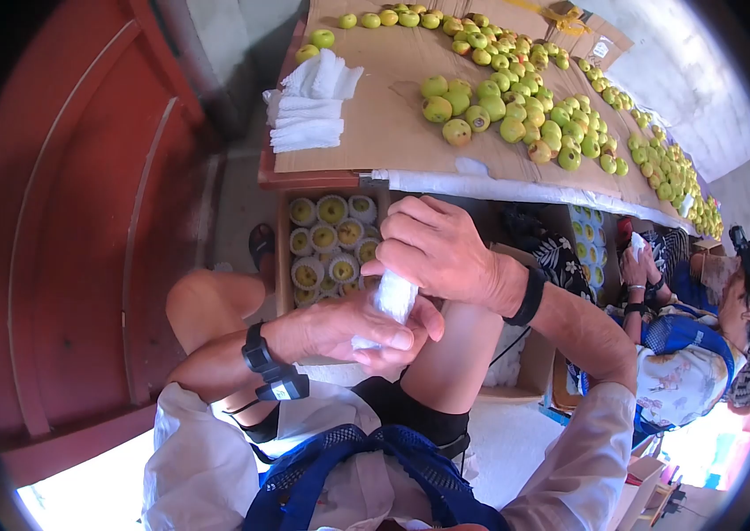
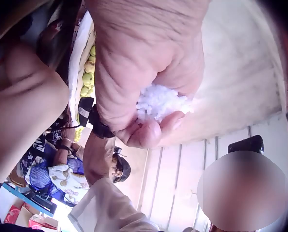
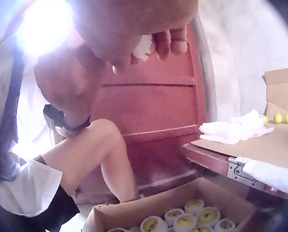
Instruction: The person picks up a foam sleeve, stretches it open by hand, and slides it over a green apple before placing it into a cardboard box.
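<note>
A white foam net sleeve (image 1: pixel 395 296), rolled into a narrow bundle, is held between both hands above the lap. My left hand (image 1: pixel 353 329) grips its lower part, thumb laid along it. In the left wrist view the bunched end of the foam net (image 2: pixel 161 103) shows among curled fingers. From above, my right hand (image 1: pixel 441 248) curls its fingers at the upper end, which is partly hidden under that hand. The right wrist view shows a bit of the white foam net (image 3: pixel 143 47) beside the fingertips.
Below the hands, an open cardboard box (image 1: pixel 284 265) holds apples in foam nets. Ahead, a cardboard-covered table (image 1: pixel 375 115) carries many green apples (image 1: pixel 516 106) and a stack of white foam nets (image 1: pixel 311 111). A red door (image 1: pixel 83 221) stands left. Another person (image 1: pixel 684 345) sits at right.
</note>
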The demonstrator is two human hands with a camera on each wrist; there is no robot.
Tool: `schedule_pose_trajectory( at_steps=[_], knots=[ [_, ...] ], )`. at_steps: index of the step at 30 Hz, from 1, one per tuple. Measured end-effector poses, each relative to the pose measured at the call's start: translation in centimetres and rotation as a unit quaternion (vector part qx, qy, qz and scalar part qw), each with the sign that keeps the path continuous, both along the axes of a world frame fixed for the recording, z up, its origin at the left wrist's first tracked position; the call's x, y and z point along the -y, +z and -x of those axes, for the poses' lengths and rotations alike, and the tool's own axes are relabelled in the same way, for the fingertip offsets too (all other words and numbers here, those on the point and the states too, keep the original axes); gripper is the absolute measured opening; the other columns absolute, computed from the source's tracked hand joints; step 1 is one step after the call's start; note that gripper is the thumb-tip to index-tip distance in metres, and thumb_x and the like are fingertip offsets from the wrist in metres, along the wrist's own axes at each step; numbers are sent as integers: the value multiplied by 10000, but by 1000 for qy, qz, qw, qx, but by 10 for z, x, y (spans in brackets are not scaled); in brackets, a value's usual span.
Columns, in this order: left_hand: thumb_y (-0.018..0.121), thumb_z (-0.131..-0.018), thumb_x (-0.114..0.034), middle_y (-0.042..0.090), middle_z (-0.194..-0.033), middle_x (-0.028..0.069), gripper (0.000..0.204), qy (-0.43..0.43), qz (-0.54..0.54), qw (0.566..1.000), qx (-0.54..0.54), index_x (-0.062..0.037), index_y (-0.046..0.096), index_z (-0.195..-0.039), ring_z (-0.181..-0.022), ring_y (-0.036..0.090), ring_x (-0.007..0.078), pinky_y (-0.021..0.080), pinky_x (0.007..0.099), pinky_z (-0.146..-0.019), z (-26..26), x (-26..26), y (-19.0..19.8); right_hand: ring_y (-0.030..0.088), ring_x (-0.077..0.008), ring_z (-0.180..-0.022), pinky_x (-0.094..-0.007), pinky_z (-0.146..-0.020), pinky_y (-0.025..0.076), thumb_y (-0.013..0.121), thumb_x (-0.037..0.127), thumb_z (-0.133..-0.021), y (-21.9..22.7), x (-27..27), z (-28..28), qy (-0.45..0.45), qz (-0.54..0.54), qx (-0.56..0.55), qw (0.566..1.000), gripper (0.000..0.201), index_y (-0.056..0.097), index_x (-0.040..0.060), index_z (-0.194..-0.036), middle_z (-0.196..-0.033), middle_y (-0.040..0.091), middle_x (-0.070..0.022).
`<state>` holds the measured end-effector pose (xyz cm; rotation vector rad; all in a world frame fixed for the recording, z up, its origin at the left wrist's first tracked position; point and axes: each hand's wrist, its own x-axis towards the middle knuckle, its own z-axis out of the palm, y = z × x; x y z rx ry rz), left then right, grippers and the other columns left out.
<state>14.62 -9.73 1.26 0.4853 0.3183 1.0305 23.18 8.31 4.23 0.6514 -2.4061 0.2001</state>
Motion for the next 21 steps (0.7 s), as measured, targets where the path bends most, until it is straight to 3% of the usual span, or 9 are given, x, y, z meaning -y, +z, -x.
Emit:
schedule_pose_trajectory(
  at_steps=[7,10,12,14,15,17,19,20,21],
  knots=[
    [688,-981,-130,403,-689,-95,393,10,68,991,-113,0,530,-1316,-528,367,0,258,178,-460,5,-8,-8,588,-185,-630,-338,-582,471,639,205,-765,-17,-14,-14,-108,-110,65,986,127,563,125,-829,-739,532,-17],
    [740,-934,-168,442,-715,-76,456,38,74,951,-299,-2,532,-1304,-544,375,7,269,185,-465,12,-12,-18,662,-233,-660,-368,-574,498,630,153,-799,-25,-15,-19,-124,-65,102,985,105,567,106,-867,-722,593,-45],
    [789,-871,-225,541,-776,-24,564,48,17,863,-503,13,512,-1301,-597,470,82,387,257,-498,18,-15,-18,683,-317,-720,-423,-594,516,659,114,-797,-40,-15,-23,-131,-36,167,977,119,584,68,-878,-738,650,-97],
    [768,-841,-191,686,-898,189,578,90,-91,677,-725,16,490,-1303,-761,678,308,533,433,-638,25,-15,-51,684,-351,-745,-453,-617,523,664,97,-795,-50,-7,-29,-163,-24,238,957,115,590,52,-871,-747,664,-120],
    [745,-837,-164,703,-920,261,555,102,-46,597,-794,9,485,-1296,-809,713,393,553,488,-678,22,-11,-33,685,-368,-758,-469,-629,527,667,88,-794,-53,-3,-30,-180,-20,271,945,113,594,44,-867,-752,671,-132],
    [690,-838,-104,682,-835,289,492,80,-96,476,-870,-15,478,-1273,-775,692,456,545,534,-656,27,-7,-18,687,-412,-817,-486,-696,542,659,96,-833,-56,7,-30,-206,52,363,907,128,651,8,-926,-819,694,-207],
    [688,-803,-50,693,-768,222,478,108,-180,380,-901,-46,476,-1230,-695,689,426,534,524,-608,40,-3,-26,687,-422,-840,-484,-721,547,666,124,-854,-69,18,-33,-204,160,408,876,163,678,1,-961,-857,699,-235],
    [677,-819,-81,669,-699,203,425,149,-238,348,-895,-42,488,-1198,-634,671,409,506,510,-562,47,-2,-29,697,-405,-821,-455,-739,545,690,188,-881,-71,20,-33,-165,239,431,855,241,702,4,-1036,-855,687,-258],
    [666,-836,-113,645,-630,185,376,189,-292,315,-883,-39,501,-1166,-573,653,393,477,497,-517,53,-1,-32,666,-294,-681,-400,-668,515,714,215,-900,-84,22,-34,-122,384,453,795,247,724,18,-1048,-751,682,-157]
  ],
)
